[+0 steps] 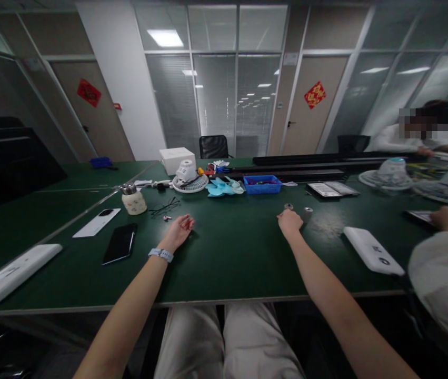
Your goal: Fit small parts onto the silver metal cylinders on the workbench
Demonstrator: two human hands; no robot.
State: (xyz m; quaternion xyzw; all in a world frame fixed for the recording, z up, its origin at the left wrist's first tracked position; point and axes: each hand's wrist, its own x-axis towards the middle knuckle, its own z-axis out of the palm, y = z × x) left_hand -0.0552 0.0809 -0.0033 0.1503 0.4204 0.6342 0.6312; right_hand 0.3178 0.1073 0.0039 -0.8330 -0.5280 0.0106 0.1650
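My left hand (pixel 180 231), with a pale watch on its wrist, rests palm up on the green table (pixel 224 263). Its fingers are loosely bent, with no object clearly visible in them. Just left of it lie an earbud (pixel 167 218) and a pair of glasses (pixel 165 207). My right hand (pixel 290 222) is closed, knuckles up, at the right. A small round silver cylinder (pixel 288 206) shows at its fingertips; the fingers partly hide it. Another small silver cylinder (pixel 307 211) stands right beside that hand.
Leftward are a cream jar (pixel 133 202), a black phone (pixel 120 243), a white phone (pixel 97 223) and a white device (pixel 14 276). Fan parts (pixel 190 182), blue blades (pixel 226 187) and a blue tray (pixel 263 185) stand behind. Another white device (pixel 372 251) and a person's sleeve (pixel 442 273) are right.
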